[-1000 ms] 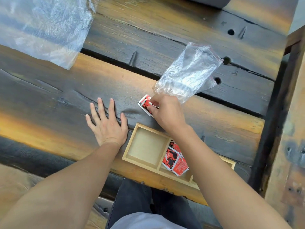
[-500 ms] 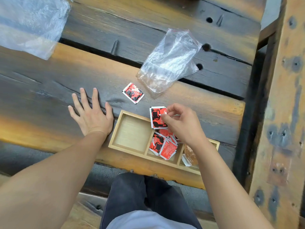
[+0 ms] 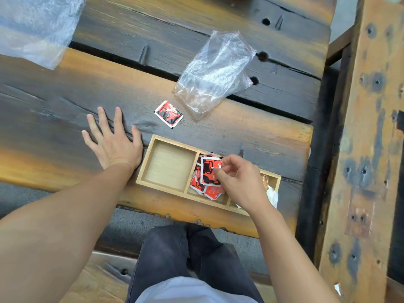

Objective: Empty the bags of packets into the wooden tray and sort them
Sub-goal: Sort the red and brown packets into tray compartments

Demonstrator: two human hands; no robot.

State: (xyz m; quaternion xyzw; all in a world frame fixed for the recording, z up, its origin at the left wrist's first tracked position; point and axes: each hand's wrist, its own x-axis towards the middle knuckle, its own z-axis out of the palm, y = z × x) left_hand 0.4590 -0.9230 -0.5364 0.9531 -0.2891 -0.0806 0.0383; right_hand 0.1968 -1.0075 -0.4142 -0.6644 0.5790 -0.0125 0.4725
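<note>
A wooden tray (image 3: 148, 158) with three compartments lies near the table's front edge. Its left compartment is bare; the middle one holds several red packets (image 3: 211, 191); pale packets (image 3: 272, 194) show in the right one, mostly hidden by my arm. My right hand (image 3: 239, 180) pinches a red and black packet (image 3: 208, 170) over the middle compartment. Another red packet (image 3: 168, 114) lies on the table beyond the tray. My left hand (image 3: 112, 144) rests flat on the table, fingers spread, just left of the tray. A clear plastic bag (image 3: 215, 72) lies crumpled behind the tray.
A second clear plastic bag (image 3: 32, 27) lies at the far left corner. The table is made of dark planks with gaps and holes. A rusty wooden beam (image 3: 367, 149) runs along the right side. My knees are below the table edge.
My right hand left one red packet on the table by the bag, carried another back toward me and now holds it lower over the middle compartment. My left hand stayed flat.
</note>
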